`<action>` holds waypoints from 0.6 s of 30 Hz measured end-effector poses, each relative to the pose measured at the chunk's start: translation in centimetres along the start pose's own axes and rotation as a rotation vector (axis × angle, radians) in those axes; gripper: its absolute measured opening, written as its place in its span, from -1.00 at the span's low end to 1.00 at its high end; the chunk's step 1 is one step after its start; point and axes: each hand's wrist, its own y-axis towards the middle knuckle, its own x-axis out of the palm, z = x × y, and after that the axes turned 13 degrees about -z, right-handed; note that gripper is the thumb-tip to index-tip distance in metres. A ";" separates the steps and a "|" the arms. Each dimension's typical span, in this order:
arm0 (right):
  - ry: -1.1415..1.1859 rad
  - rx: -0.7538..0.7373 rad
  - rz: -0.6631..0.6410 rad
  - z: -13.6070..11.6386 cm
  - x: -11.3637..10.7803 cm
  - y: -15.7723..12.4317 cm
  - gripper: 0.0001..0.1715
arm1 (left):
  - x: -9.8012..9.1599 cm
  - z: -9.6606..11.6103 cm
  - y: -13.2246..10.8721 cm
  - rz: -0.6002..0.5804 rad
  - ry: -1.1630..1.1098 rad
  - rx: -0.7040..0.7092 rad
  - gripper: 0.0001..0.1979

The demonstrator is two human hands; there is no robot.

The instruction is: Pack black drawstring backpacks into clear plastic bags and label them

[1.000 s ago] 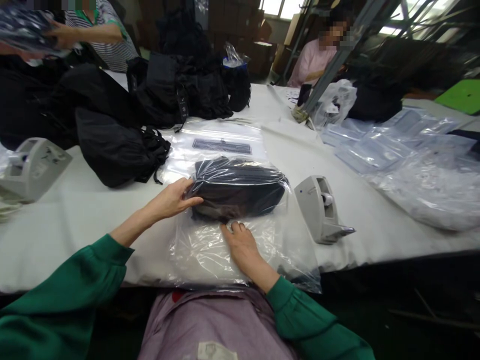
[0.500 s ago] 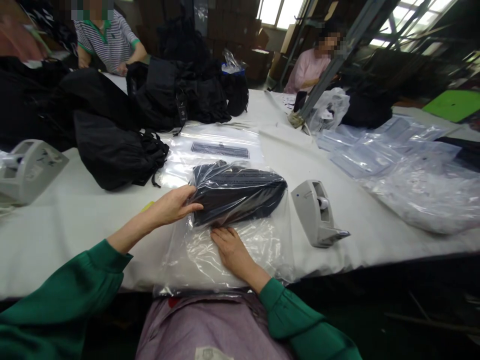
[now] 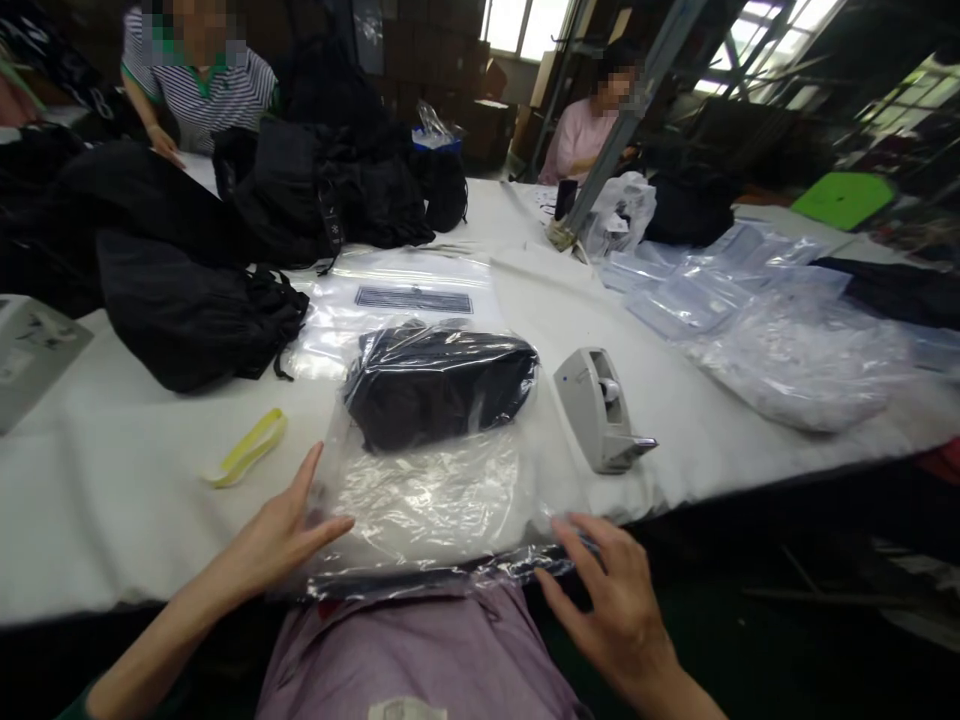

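Your left hand and right hand, spread wide, flank the clear plastic bag, presumably keeping both edges reachable.

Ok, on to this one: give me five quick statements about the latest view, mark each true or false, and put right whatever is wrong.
1. The black bundle shows through clear plastic bag film. True.
2. Both hands are clenched into fists. False: the left hand and the right hand are both open, fingers apart.
3. A yellow strip lies to the left of the plastic bag. True.
4. A grey dispenser stands to the right of the plastic bag. True.
5. The yellow strip is stuck to that grey dispenser. False: it lies on the white table cover, across the plastic bag from that dispenser.
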 end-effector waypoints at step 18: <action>0.428 0.208 -0.041 6.1 2.0 -7.2 -0.73 | 2.9 -3.9 -6.0 0.099 -0.693 -0.184 -0.21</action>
